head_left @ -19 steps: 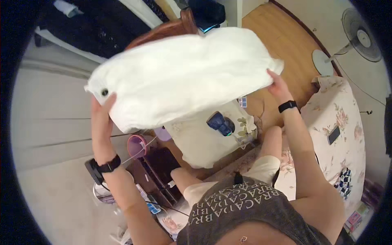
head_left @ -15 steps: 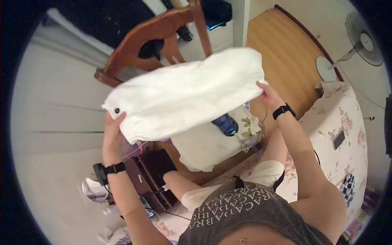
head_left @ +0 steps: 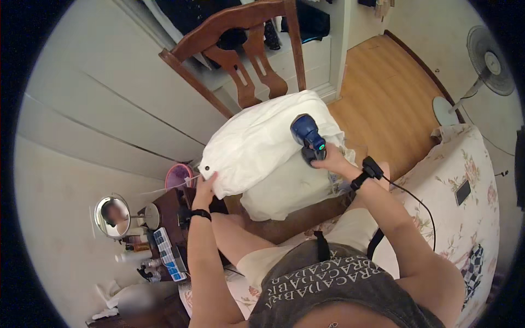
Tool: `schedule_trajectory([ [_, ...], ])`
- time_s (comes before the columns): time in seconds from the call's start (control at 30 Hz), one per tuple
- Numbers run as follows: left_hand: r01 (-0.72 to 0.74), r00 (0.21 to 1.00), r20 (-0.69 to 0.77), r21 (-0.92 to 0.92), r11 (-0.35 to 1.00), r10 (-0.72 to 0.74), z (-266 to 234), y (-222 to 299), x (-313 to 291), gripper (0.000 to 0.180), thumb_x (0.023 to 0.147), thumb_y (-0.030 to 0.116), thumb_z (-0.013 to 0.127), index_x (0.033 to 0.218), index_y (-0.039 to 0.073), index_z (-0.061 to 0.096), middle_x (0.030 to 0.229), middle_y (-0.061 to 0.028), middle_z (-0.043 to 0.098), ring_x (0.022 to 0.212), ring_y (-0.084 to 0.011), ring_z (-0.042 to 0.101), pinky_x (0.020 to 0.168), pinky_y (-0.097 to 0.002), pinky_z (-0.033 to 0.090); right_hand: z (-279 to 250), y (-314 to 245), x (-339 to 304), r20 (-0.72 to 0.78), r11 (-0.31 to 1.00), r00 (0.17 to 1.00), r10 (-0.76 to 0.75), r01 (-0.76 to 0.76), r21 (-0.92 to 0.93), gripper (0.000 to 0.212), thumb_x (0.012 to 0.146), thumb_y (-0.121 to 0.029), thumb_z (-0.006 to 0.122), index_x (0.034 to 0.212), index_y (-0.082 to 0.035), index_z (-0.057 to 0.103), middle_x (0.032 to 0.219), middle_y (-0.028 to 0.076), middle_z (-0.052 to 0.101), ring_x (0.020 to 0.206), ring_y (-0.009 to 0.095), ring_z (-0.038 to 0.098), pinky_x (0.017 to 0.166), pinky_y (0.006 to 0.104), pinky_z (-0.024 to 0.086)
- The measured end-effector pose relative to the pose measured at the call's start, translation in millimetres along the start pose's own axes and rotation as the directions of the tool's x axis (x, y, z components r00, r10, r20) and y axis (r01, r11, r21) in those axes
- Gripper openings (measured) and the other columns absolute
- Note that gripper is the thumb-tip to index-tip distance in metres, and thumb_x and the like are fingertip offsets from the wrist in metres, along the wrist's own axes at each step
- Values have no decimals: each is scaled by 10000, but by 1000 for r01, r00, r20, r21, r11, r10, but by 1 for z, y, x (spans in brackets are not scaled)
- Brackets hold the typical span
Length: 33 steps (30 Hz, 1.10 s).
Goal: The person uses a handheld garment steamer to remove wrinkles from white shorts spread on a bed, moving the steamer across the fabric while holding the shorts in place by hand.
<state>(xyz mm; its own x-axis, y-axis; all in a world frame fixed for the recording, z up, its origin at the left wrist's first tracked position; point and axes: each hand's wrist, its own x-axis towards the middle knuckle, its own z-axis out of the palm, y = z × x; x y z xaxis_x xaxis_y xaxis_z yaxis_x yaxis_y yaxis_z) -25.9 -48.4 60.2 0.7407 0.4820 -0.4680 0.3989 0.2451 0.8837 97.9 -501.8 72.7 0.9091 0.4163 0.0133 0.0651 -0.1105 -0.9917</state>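
A white garment (head_left: 262, 128) with a dark button at its near left corner lies spread over the seat of a wooden chair. My left hand (head_left: 205, 186) pinches that corner, with the thumb on top of the fabric just below the button. In my right hand (head_left: 333, 160) is a dark-blue handheld device (head_left: 305, 130) with a wide, flared head and a small glowing green spot. Its head is over the right part of the garment; whether it touches the fabric I cannot tell. Beneath the garment a pale cloth (head_left: 284, 191) hangs over the near side of the seat.
The wooden chair's back (head_left: 240, 27) rises on the far side, before an open wardrobe with clothes. A standing fan (head_left: 490, 63) is at far right. On my right, a floral-covered bed (head_left: 437, 180) bears a phone (head_left: 462, 193). At left are a round mirror (head_left: 112, 216) and a pill organiser (head_left: 169, 254).
The garment has come down from between my raised hands onto the chair. My right hand has let go of it and taken up the blue device. My left hand keeps the buttoned corner.
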Motion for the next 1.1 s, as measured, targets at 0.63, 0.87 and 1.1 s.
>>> schedule_trajectory([
  [0.63, -543, 813, 33, 408, 734, 582, -34, -18, -194, 655, 838, -95, 576, 1452, 0, 369, 1451, -156, 443, 1339, -240, 419, 1120, -333, 298, -280, -256, -10, -516, 634, 627, -584, -46, -772, 323, 824, -316, 765, 942, -25, 689, 776, 5, 627, 692, 102, 565, 661, 249, 431],
  [0.87, -390, 880, -5, 562, 729, 474, -45, -50, -201, 428, 890, -20, 586, 1312, 48, 583, 1181, -105, 595, 1090, -181, 554, 943, -278, 411, -366, -291, -58, -508, 615, 676, -535, -101, -782, 336, 878, -381, 705, 868, -48, 662, 695, -17, 533, 625, 82, 490, 621, 238, 396],
  [1.1, -306, 876, -81, 669, 678, 475, -99, -52, -223, 415, 882, 38, 622, 1296, 64, 602, 1022, -108, 595, 941, -203, 572, 847, -293, 448, -260, -246, -114, -404, 799, 913, 52, -281, -532, 317, 848, -275, 750, 981, -36, 590, 675, -6, 564, 544, 64, 513, 497, 222, 413],
])
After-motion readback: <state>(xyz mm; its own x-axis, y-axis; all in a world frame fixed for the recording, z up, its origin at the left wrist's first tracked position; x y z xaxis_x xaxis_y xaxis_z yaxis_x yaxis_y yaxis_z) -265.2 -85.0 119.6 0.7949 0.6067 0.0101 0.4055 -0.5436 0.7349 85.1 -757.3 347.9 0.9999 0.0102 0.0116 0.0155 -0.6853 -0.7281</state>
